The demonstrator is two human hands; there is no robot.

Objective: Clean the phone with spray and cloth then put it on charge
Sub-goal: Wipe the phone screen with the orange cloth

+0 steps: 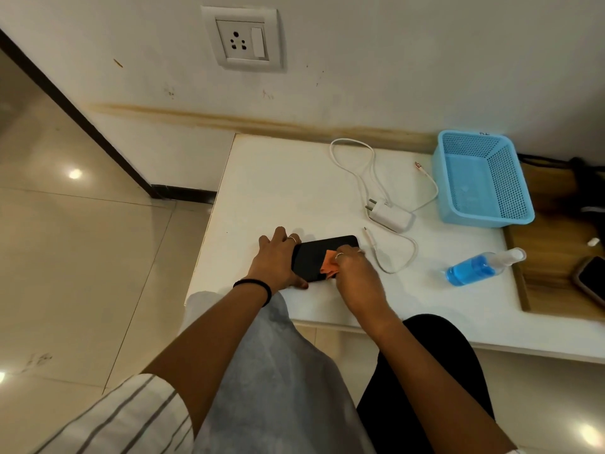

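Phone (314, 258): black, lying flat on the white bench (278, 191), near its front edge, long side running left to right.

Cloth (328, 265): small, orange, bunched, pressed onto the phone's right half.

Right hand (355, 276): over the phone's right end; fingers curled around the cloth and holding it against the phone. A ring shows on one finger.

Left hand (278, 260): laid on the phone's left end, fingers straight and spread, steadying it against the bench; thumb at the phone's near edge. Ring on one finger, dark band at the wrist.

Charger (389, 216): white plug adapter, lying on its side behind and to the right of the phone, apart from it.

Cable (357, 172): white, looped loosely across the bench behind the charger; one free end lies just right of the phone, another near the basket.

Spray bottle (481, 267): clear, blue liquid, lying on its side to the right of the phone, well apart from it.

Basket (481, 178): light blue, perforated plastic, at the bench's far right, against the wall.

Wall socket (242, 39): white, with a switch, on the wall above the bench.
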